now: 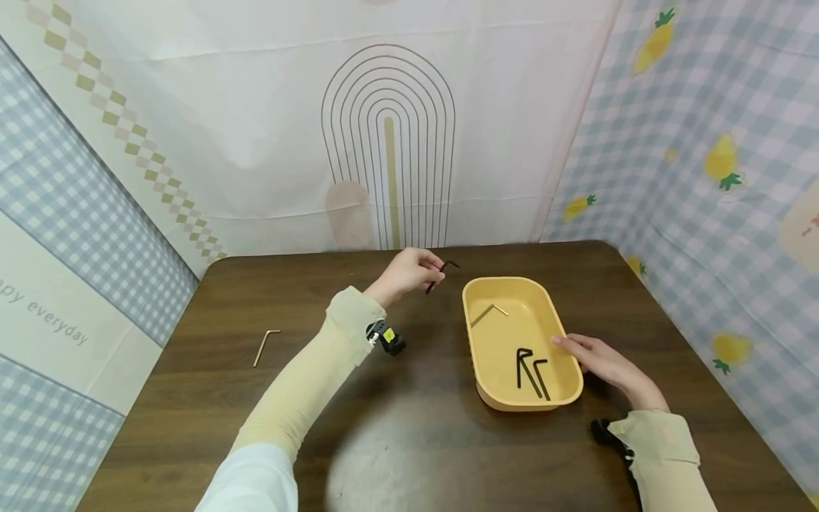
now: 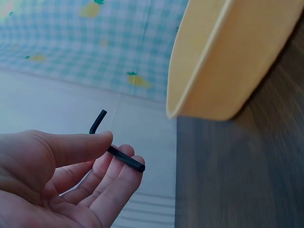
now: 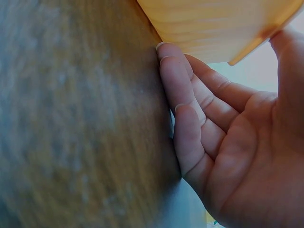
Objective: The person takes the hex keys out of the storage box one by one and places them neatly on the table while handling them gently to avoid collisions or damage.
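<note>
A black hex key (image 1: pixel 451 264) is pinched between the thumb and fingers of my left hand (image 1: pixel 411 272), behind and left of a yellow plastic tray (image 1: pixel 512 407). The left wrist view shows both ends of that black hex key (image 2: pixel 126 159) sticking out past the thumb. My right hand (image 1: pixel 604 363) grips the tray's right side, thumb over the rim and fingers along the outer wall (image 3: pixel 209 33), close to the tabletop. Inside the tray lie a gold hex key (image 1: pixel 483 316) toward the back and three black hex keys (image 1: pixel 538 377) toward the front.
On the dark wooden table (image 1: pixel 397 441), another gold hex key (image 1: pixel 261 348) lies to the left. Patterned cloth (image 1: pixel 275 142) hangs behind the table and along both sides.
</note>
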The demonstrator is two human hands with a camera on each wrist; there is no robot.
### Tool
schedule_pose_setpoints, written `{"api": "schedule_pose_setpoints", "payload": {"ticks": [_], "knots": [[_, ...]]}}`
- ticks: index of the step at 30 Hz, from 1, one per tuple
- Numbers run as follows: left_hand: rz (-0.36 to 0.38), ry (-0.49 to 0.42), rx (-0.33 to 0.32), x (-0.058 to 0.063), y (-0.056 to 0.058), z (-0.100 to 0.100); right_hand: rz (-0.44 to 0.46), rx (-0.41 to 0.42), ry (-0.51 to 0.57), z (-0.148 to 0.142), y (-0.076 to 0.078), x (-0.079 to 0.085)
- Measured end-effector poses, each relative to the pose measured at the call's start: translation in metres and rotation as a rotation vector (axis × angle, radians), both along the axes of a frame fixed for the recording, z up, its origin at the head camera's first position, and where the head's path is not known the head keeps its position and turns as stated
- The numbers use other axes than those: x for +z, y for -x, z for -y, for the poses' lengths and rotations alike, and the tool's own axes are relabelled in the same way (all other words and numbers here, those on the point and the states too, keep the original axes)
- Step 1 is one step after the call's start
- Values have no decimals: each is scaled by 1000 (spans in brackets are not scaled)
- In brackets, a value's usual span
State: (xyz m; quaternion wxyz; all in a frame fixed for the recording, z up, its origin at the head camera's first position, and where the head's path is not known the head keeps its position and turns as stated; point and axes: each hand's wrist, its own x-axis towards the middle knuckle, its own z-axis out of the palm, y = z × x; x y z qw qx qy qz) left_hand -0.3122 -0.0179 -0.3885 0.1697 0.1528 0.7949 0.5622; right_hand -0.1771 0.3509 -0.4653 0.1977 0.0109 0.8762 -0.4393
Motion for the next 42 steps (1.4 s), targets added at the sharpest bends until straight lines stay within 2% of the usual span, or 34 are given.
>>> {"api": "schedule_pose_setpoints", "payload": {"ticks": [14, 32, 42], "knots": [[1, 50, 83, 14, -13, 58, -6, 14, 0, 0, 1, 2], [-4, 55, 196, 12, -30, 125, -1, 16, -5, 1, 2, 2], [1, 92, 243, 21, -39, 172, 0, 20, 10, 1, 1, 1]]}}
